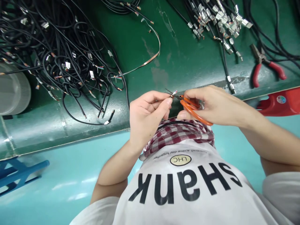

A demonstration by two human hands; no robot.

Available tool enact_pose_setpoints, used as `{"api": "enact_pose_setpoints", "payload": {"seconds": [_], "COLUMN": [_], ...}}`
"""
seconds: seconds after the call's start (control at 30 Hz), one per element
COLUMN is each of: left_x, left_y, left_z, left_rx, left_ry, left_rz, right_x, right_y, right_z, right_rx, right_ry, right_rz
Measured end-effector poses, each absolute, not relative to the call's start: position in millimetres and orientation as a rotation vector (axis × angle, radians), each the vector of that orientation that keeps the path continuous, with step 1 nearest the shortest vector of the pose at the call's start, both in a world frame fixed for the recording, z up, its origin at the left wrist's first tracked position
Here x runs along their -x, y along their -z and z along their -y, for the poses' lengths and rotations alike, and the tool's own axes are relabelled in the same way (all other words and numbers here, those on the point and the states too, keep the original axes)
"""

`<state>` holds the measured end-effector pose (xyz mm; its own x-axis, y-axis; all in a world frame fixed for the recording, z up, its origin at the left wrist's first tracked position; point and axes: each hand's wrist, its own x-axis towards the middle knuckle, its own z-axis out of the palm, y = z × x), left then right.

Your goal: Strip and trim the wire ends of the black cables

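My left hand (pixel 146 115) is closed in a pinch on the stripped end of a thin cable (pixel 173 92), held just above the front edge of the green bench (pixel 180 59). My right hand (pixel 213 104) is wrapped round small orange-handled scissors (pixel 192 109), whose blades meet the cable tip between the two hands. Fine coloured wires stick out of the cable end. The rest of that cable is hidden behind my hands.
A big tangle of black cables (pixel 63 56) lies at the left. A bundle with metal connectors (pixel 217 22) lies at the top right, red-handled pliers (pixel 264 64) beside it. A grey spool (pixel 12 90) sits at the far left, a red object (pixel 281 103) at the right edge.
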<state>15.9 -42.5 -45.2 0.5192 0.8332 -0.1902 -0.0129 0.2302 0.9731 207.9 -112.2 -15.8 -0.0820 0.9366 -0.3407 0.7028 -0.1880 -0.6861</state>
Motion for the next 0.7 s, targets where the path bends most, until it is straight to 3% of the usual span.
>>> {"api": "enact_pose_setpoints", "payload": {"seconds": [0.47, 0.7], "left_x": [-17, -15], "left_y": [48, 44], "left_z": [38, 37], "left_rx": [-1.132, -1.060], "left_ry": [-0.752, -0.725], "left_rz": [-0.869, -0.788], "right_x": [-208, -211], "right_y": [12, 27], "right_z": [120, 124], "right_rx": [2.173, 1.818], "right_ry": [-1.082, -1.238], "right_rz": [1.793, 1.450]}}
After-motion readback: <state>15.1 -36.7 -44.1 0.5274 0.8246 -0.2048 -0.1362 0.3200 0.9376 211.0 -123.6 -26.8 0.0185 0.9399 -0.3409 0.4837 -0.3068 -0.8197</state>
